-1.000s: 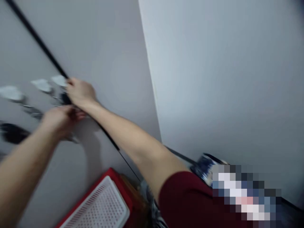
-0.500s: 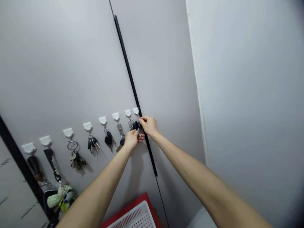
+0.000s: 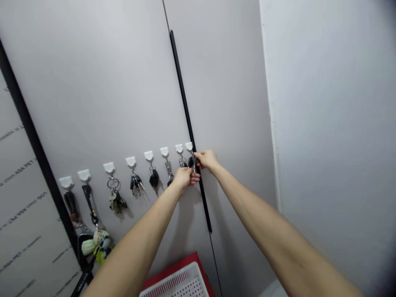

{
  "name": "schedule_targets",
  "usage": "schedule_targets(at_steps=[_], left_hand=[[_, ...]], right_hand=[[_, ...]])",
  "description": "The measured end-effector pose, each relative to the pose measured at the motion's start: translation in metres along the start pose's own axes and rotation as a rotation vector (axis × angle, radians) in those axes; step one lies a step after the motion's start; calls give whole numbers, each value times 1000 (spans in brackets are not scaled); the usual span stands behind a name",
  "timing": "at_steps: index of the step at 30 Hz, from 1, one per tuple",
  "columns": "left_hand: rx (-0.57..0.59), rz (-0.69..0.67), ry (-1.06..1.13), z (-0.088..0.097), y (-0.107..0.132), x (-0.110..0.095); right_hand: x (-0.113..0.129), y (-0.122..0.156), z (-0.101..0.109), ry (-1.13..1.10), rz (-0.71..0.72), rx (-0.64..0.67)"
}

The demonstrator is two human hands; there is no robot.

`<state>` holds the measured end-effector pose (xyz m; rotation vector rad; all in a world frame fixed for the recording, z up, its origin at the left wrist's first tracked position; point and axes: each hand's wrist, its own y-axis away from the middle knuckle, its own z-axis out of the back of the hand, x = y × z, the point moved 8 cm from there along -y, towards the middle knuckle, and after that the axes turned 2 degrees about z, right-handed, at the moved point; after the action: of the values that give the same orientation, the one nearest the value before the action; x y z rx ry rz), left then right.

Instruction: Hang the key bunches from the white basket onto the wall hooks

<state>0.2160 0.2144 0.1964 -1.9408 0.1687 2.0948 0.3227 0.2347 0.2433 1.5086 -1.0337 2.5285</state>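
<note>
At the rightmost white hook (image 3: 189, 146), a bunch of keys (image 3: 191, 161) hangs between my two hands. My left hand (image 3: 185, 178) comes from below, thumb and fingers closed around the lower end of the bunch. From the right, my right hand (image 3: 208, 159) pinches the upper part of the same keys beside the black handle strip. The fingers partly cover the keys. Just left of them, another key ring (image 3: 182, 162) hangs on its own hook, partly behind my left hand.
Further left on the grey cabinet door (image 3: 108, 82) hang a black key fob (image 3: 154, 178), a key bunch (image 3: 136, 184), a large ring of keys (image 3: 115, 201) and straps with a plush charm (image 3: 95, 243). A long black handle (image 3: 182, 90) runs down the door. A white basket (image 3: 185, 284) stands below.
The view has shifted, so the hooks and door sit further right in the picture. Both hands stay at the rightmost keys, with the right hand's fingers slightly changed around them.
</note>
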Motion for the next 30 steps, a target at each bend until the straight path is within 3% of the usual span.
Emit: schedule_targets(at_steps=[4,8,10,12,14,15,16,18,21,23,26,30], left_hand=[[7,38,4,6,12,21],[45,125,25,32,42,79],[9,150,24,58,58,121],[-111,180,6,92,75,161],[-229,191,28,122,91,185],[-270,164,49,134,98,186],[-293,109,73,144,104,177],[-292,-70,110,156,117,137],[-231,-361,142,165,143,54],[-193,-489,157,169,158,10],[-141,-564,184,172,171,-22],[-140,-526,190,171,169,-21]], right_hand=[[-11,16,-2,43,24,3],[-43,63,-18,97,47,38],[-68,97,-49,178,36,231],[-94,140,-96,203,-36,581],[-99,182,-137,170,-73,876],[-89,197,-152,123,-49,958],[-71,206,-162,55,1,984],[-17,206,-166,-149,142,897],[70,191,-141,-517,317,635],[110,185,-122,-691,406,525],[134,183,-114,-798,448,487],[134,185,-121,-769,424,493]])
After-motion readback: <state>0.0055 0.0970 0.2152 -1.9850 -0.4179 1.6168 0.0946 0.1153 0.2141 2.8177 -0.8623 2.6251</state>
